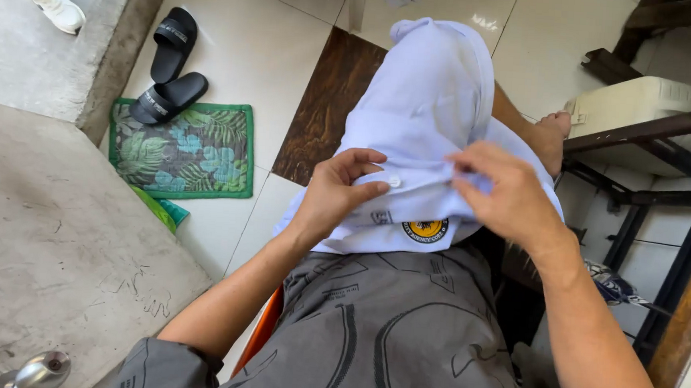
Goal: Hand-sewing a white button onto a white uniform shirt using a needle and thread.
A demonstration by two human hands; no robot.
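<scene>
Left hand: my left hand (338,192) pinches the front edge of the white shirt (430,119), thumb and fingertips closed on the cloth just beside a small white button (395,182).
Right hand: my right hand (505,192) grips the same edge from the other side, fingers curled over the fabric, close to the left hand.
Shirt: it lies draped over my raised knee, above my lap; a round yellow and black badge (426,228) shows near its lower edge.
Containers: a pale boxy case (647,104) sits at the right, partly behind a dark metal frame (651,169); I cannot tell what it holds.
Around: a green leaf-print mat (184,152) lies on the tiled floor (243,44), with a pair of black slides (169,67) at its top edge, one overlapping the mat.
In the way: the shirt covers most of my leg; only my bare foot (553,135) peeks out.
Cut off: a white shoe (53,0) at the top left corner and a shiny metal knob (43,371) at the bottom left are only partly in view.
</scene>
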